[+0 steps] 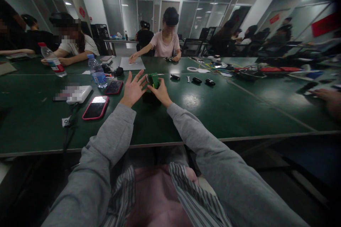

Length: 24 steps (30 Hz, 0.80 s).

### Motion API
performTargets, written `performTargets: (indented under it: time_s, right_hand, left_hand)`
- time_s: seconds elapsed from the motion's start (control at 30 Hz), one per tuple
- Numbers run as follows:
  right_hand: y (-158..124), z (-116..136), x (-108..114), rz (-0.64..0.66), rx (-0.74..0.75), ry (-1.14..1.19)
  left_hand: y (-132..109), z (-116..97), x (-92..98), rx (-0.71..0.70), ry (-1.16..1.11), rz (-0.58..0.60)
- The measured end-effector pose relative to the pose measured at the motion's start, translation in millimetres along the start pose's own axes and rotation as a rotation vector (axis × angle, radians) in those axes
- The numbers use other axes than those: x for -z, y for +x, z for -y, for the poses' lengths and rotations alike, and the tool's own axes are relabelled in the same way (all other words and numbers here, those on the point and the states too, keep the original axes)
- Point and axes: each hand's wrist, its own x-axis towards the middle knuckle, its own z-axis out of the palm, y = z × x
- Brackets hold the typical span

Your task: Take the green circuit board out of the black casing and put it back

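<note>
My right hand (161,92) is closed around a small green box (155,80) with a patch of yellow, held up above the table. Its thumb lies along the box's near side. To the left of the box, my left hand (133,88) is open with its fingers spread and its palm turned toward the box. Whether its fingertips touch the box, I cannot tell. Beyond my right hand lie a black object (175,77), a small wrench-shaped piece (188,79) and two more dark items, one of them a black oblong piece (210,82).
On my left are a pink-edged phone (96,108), a red-edged phone (114,87), a white device (79,94) with a cable, a blue-capped bottle (96,71) and a red-capped bottle (53,60). Cables (250,71) lie at right. A person (165,40) sits opposite; another hand (329,95) is far right.
</note>
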Motion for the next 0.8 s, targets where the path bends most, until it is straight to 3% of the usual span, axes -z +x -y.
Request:
performTargets:
  time_s: [0.23,0.37,0.47,0.53,0.63,0.8]
  right_hand:
    - [2.4,-8.5,20.1,0.164,0.154,-0.227]
    - [-0.3,-11.7,31.5,0.378,0.249,-0.356]
    - [0.0,-14.6,55.1,0.499,0.267,-0.437]
    - [2.5,-20.8,82.9,0.51,0.243,-0.508]
    - [8.8,-40.7,145.2,0.431,0.139,-0.673]
    - [16.1,-92.0,290.9,0.154,-0.189,-1.026]
  left_hand:
    - [12.5,-1.7,40.2,-0.06,0.052,-0.114]
    - [14.5,2.2,50.9,-0.04,0.088,-0.168]
    - [15.9,5.8,54.1,-0.01,0.122,-0.187]
    - [17.0,7.7,56.2,-0.001,0.146,-0.184]
    - [18.1,10.2,59.4,0.012,0.181,-0.174]
    - [16.8,18.0,61.0,0.054,0.237,-0.164]
